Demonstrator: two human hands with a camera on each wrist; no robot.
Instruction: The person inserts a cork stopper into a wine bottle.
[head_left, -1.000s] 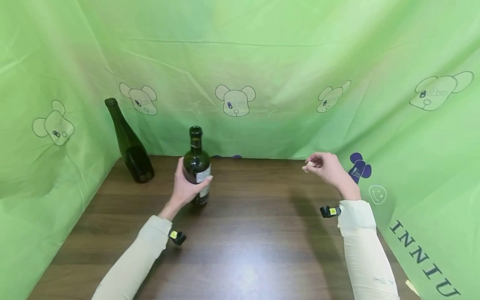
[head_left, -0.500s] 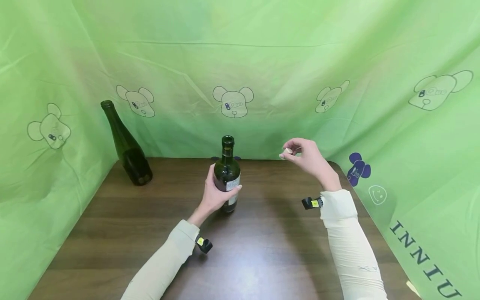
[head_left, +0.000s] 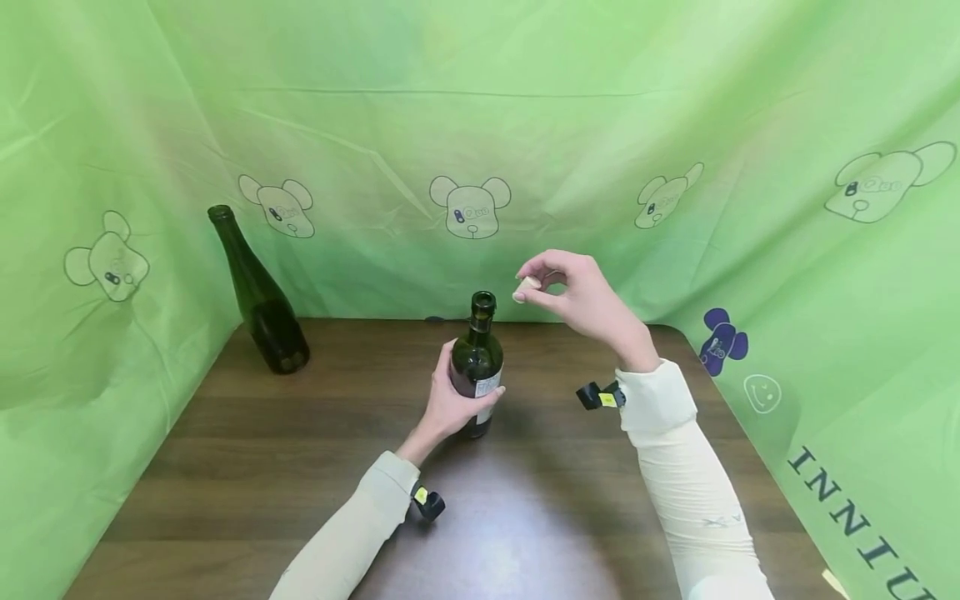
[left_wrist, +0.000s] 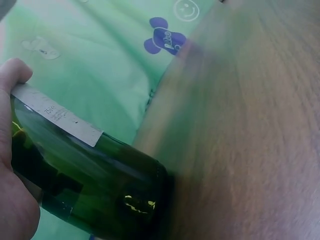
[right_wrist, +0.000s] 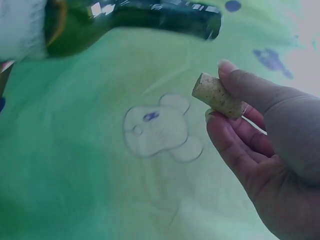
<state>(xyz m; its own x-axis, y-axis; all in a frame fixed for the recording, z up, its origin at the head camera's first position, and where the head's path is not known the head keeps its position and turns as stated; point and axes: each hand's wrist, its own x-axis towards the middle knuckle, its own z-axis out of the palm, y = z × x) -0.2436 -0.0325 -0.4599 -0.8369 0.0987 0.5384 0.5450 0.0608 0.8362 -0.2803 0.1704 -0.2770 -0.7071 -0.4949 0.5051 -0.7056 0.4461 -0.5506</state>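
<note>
My left hand (head_left: 453, 406) grips a dark green wine bottle (head_left: 480, 357) round its body, thumb across the white label (left_wrist: 60, 115). The bottle stands upright near the middle of the table, its mouth uncovered. In the left wrist view its base is close over the wood. Up and to the right of the bottle mouth, my right hand (head_left: 588, 300) pinches a cork (right_wrist: 217, 95) between thumb and fingers. A gap shows between cork and bottle neck (right_wrist: 170, 17) in the right wrist view; the cork's free end points toward the neck side.
A second, taller green bottle (head_left: 262, 300), without a label showing, stands at the back left of the brown wooden table (head_left: 247, 483). Green cloth (head_left: 375, 133) printed with bear heads hangs round the back and both sides.
My left hand has carried the bottle to the right and a little nearer. My right hand, with the cork, has moved left and up in view, closer to the bottle mouth.
</note>
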